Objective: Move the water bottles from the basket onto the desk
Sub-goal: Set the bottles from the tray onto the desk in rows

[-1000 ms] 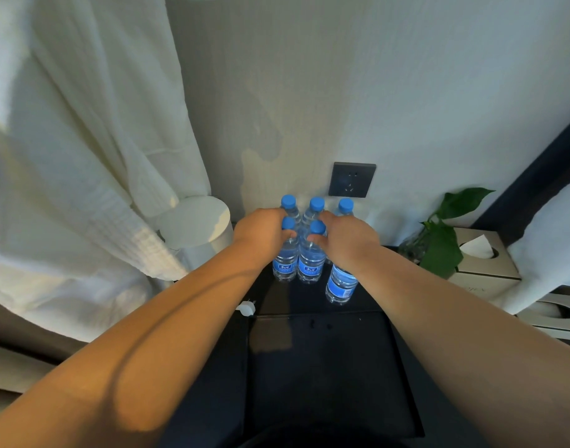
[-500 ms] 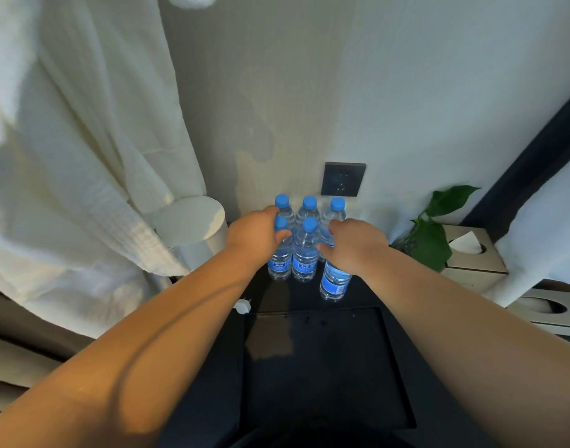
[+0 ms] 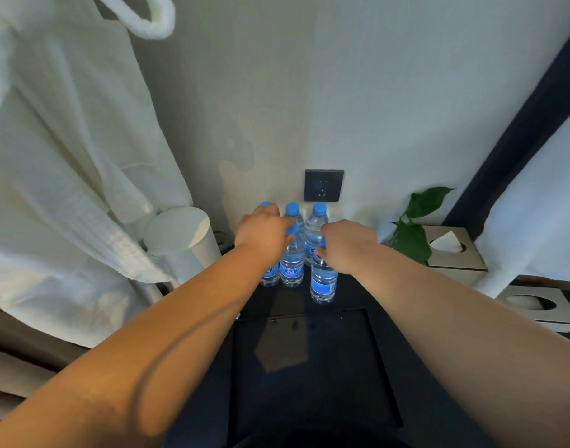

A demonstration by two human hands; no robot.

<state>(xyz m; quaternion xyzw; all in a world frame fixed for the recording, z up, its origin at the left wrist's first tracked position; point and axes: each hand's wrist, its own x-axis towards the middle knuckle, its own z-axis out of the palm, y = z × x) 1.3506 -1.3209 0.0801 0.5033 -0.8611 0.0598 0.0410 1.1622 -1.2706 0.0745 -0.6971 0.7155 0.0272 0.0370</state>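
Several clear water bottles with blue caps and blue labels stand bunched on the dark desk (image 3: 351,295) against the wall. Three are in the back row, one of them the bottle (image 3: 316,226) under the socket. My left hand (image 3: 261,237) curls over the top of the front-left bottle (image 3: 270,274), hiding its cap. The front-middle bottle (image 3: 291,263) stands free between my hands. My right hand (image 3: 348,245) grips the neck of the front-right bottle (image 3: 324,281), which stands a little nearer to me. I cannot make out a basket.
A white cylinder-shaped bin (image 3: 183,240) and a hanging white bathrobe (image 3: 67,176) are to the left. A wall socket (image 3: 324,185) sits above the bottles. To the right are a green plant (image 3: 413,234) and two tissue boxes (image 3: 455,250). A dark recessed panel (image 3: 309,367) lies near me.
My right hand has drawn back from the front-middle cap and now sits only on the front-right bottle. My left hand stays on the front-left bottle. The view has tilted up.
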